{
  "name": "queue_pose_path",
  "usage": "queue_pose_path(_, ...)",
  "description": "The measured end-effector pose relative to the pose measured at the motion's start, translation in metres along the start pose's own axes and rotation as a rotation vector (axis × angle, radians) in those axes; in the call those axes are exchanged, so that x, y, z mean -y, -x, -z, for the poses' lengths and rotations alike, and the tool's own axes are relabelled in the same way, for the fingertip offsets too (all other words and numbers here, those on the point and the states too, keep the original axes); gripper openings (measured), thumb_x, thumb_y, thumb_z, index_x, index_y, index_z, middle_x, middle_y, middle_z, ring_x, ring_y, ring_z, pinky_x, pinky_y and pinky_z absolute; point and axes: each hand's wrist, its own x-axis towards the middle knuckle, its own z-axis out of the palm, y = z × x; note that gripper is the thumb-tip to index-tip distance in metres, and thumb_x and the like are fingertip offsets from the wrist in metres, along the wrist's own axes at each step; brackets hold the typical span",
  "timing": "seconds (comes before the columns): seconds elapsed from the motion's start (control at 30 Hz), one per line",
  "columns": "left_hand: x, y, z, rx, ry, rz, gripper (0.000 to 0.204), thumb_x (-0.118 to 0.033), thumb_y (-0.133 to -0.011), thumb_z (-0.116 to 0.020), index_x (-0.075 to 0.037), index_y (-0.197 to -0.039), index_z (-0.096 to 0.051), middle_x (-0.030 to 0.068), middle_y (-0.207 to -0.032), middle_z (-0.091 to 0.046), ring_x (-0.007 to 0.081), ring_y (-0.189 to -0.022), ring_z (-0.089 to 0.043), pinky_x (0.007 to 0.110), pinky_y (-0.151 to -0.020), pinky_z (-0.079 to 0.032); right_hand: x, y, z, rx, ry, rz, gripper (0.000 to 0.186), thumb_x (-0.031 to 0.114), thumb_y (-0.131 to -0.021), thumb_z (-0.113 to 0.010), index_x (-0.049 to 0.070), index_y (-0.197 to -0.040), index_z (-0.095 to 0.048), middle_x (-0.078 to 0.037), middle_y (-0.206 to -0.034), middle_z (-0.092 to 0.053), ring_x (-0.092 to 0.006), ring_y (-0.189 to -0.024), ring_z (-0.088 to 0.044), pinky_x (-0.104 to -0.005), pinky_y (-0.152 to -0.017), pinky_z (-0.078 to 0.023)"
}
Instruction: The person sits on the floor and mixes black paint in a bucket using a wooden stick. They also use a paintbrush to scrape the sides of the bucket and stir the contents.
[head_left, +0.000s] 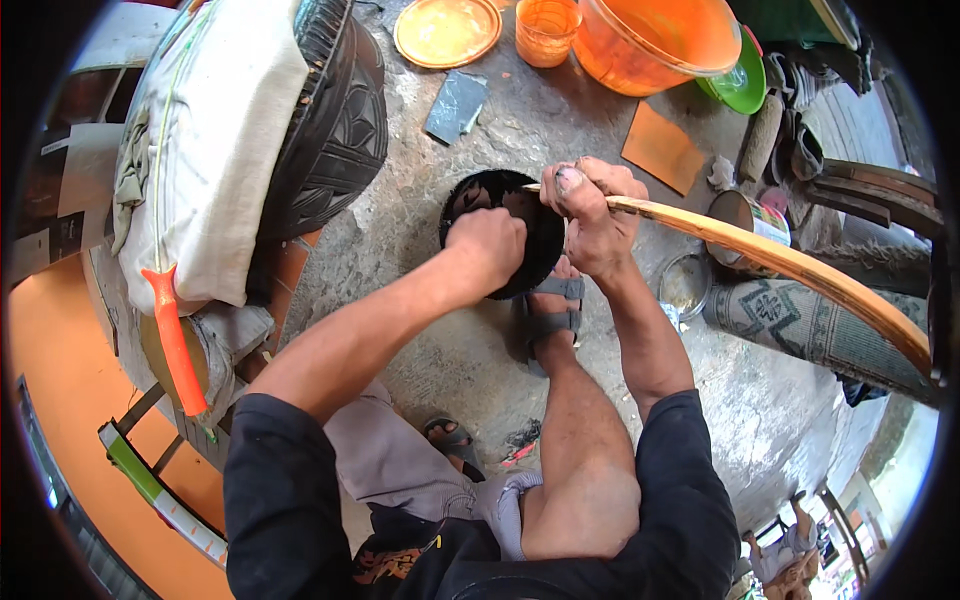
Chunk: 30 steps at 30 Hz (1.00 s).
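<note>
Plainly gripping a long, tan wooden strip (790,262) in the right hand (600,210), with fingers wrapped around it near one end. Extending past the knuckles as a short, thin tip over the upper right rim of a round black vessel (540,250), and the other way out to the far right of the view. Clenched above that vessel, with the left hand (490,248), covering part of its middle and lower left. Cannot tell whether pinching something in that fist or touching the black surface. Beneath the left hand, then, and just left of the right one: the vessel, dark and glossy inside. Just below its rim, a sandalled foot (553,325) on the rough grey floor (420,345). Beyond the hands, near the top, a flat dark square piece (456,106), a round orange lid (447,32), an orange cup (547,35) and a big orange tub (625,60). Up and to the right, a flat orange-brown piece (662,147).
</note>
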Motion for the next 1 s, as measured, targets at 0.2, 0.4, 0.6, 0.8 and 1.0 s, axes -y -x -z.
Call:
queue_pose_path(0.2, 0.0, -0.012, 0.021, 0.086, -0.039, -0.024, 0.021, -0.013, -0.091, -0.057, -0.001, -0.09, -0.075, 0.0245, -0.096, -0.074, 0.0402, -0.091, -0.074, 0.049, -0.08, -0.061, 0.005, -0.001, -0.004, -0.007, -0.03, -0.044, 0.037, 0.011, -0.09, -0.064, 0.003, -0.062, -0.041, -0.005, -0.053, -0.033, -0.0156, -0.045, -0.033, -0.0347, -0.045, -0.028)
queue_pose_path(0.4, 0.0, -0.026, -0.011, -0.051, -0.089, -0.045, 0.026, -0.014, -0.096, -0.054, -0.005, -0.091, -0.078, 0.0167, -0.09, -0.077, 0.033, -0.086, -0.077, 0.043, -0.075, -0.062, 0.0, -0.003, -0.003, 0.009, -0.012, -0.049, 0.038, 0.011, -0.091, -0.065, 0.002, -0.062, -0.041, -0.006, -0.055, -0.031, -0.0151, -0.046, -0.032, -0.0359, -0.046, -0.027)
queue_pose_path(0.6, 0.002, -0.002, -0.014, -0.18, -0.014, -0.001, 0.018, -0.013, -0.097, -0.052, -0.003, -0.102, -0.066, 0.0185, -0.089, -0.073, 0.0378, -0.083, -0.074, 0.048, -0.068, -0.061, 0.0, -0.005, -0.002, 0.009, 0.009, -0.024, 0.035, 0.008, -0.09, -0.065, 0.001, -0.064, -0.043, -0.006, -0.056, -0.032, -0.0159, -0.046, -0.032, -0.0353, -0.046, -0.028)
queue_pose_path(0.8, -0.002, 0.004, -0.008, -0.02, 0.003, -0.073, 0.019, -0.013, -0.098, -0.052, -0.005, -0.112, -0.061, 0.0204, -0.093, -0.072, 0.0387, -0.083, -0.074, 0.051, -0.071, -0.06, -0.003, 0.0, 0.002, 0.005, -0.089, -0.02, 0.032, 0.008, -0.09, -0.065, 0.002, -0.065, -0.045, -0.004, -0.054, -0.034, -0.0151, -0.045, -0.032, -0.0344, -0.045, -0.028)
queue_pose_path(1.0, -0.005, 0.008, -0.005, -0.124, 0.012, -0.033, 0.018, -0.012, -0.096, -0.051, -0.005, -0.108, -0.063, 0.0205, -0.088, -0.072, 0.0399, -0.084, -0.073, 0.051, -0.071, -0.06, -0.004, -0.002, -0.006, -0.07, 0.016, 0.059, 0.037, 0.011, -0.091, -0.065, 0.003, -0.062, -0.042, -0.004, -0.053, -0.035, -0.0158, -0.044, -0.034, -0.0348, -0.045, -0.028)
